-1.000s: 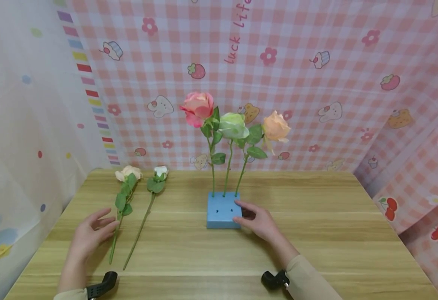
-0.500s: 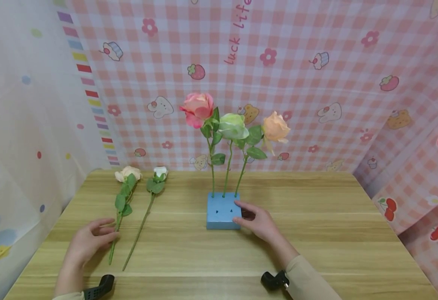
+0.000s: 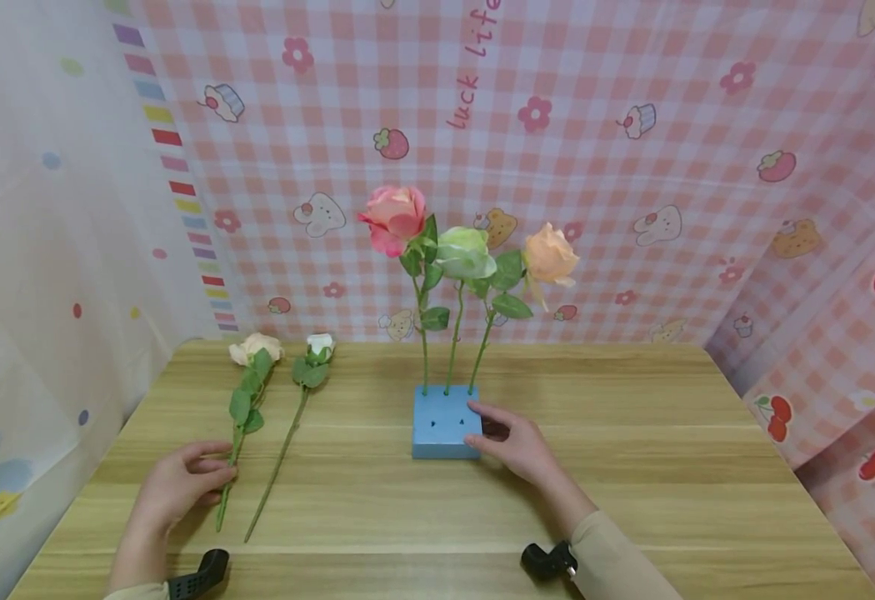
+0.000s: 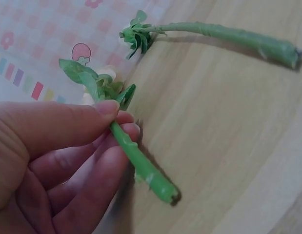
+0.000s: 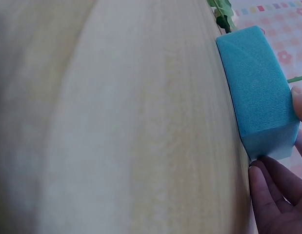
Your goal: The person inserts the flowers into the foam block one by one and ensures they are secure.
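Observation:
My left hand (image 3: pixel 178 487) pinches the green stem of a cream rose (image 3: pixel 256 347) between thumb and fingers, near its lower end; the rose lies on the table. In the left wrist view the cut stem end (image 4: pixel 163 189) sticks out past the thumb. To its right lies a white rose (image 3: pixel 321 345), untouched. With my right hand (image 3: pixel 512 442) I hold the right side of a blue foam block (image 3: pixel 445 429). A pink rose (image 3: pixel 395 218), a pale green rose (image 3: pixel 466 252) and a peach rose (image 3: pixel 551 254) stand in its back row; two small holes show in front.
The wooden table (image 3: pixel 377 517) ends at a pink checked cloth (image 3: pixel 595 150) behind and a white dotted cloth (image 3: pixel 40 250) on the left. Black wrist mounts (image 3: pixel 199 575) sit on both forearms, close to the tabletop.
My left hand has moved slightly down along the cream rose's stem and closed its fingers on it. My right hand and the foam block have stayed in place.

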Demonstrator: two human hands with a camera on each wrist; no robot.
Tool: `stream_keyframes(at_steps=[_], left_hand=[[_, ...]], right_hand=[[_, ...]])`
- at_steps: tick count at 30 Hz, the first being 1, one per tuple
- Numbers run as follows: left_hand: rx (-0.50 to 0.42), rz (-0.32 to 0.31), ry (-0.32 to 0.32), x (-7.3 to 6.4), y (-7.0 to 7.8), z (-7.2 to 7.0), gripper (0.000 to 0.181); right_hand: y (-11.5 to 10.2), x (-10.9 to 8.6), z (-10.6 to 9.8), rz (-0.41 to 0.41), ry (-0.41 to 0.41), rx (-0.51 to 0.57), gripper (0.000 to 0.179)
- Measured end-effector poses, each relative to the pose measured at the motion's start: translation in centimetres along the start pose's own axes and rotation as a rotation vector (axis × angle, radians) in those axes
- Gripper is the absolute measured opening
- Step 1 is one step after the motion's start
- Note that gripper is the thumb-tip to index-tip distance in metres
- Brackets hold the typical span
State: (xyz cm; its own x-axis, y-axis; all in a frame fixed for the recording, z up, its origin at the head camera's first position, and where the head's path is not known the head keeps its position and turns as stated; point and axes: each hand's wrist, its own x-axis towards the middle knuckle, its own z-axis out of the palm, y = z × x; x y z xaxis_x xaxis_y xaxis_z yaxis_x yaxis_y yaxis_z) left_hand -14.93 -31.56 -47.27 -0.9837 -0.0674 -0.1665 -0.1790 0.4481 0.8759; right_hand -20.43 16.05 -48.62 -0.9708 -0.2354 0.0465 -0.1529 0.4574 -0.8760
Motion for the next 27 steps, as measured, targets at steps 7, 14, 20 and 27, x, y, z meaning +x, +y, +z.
stream_keyframes(at_steps=[7,14,20,27], left_hand=[[-0.026,0.027,0.012,0.2,0.2,0.2,0.051],[-0.047,0.084,0.035,0.3,1.1,0.6,0.051],[-0.112,0.11,0.034,0.4,2.2,1.2,0.052],[-0.198,0.161,0.043,0.9,3.2,2.0,0.052]], right_hand=[[-0.1,-0.1,0.0,0.002,-0.001,0.001,0.055],[-0.1,-0.1,0.0,-0.008,-0.004,0.005,0.055],[-0.1,-0.1,-0.1,-0.008,-0.005,0.005,0.055],[0.0,0.0,-0.1,-0.011,-0.006,0.002,0.055]])
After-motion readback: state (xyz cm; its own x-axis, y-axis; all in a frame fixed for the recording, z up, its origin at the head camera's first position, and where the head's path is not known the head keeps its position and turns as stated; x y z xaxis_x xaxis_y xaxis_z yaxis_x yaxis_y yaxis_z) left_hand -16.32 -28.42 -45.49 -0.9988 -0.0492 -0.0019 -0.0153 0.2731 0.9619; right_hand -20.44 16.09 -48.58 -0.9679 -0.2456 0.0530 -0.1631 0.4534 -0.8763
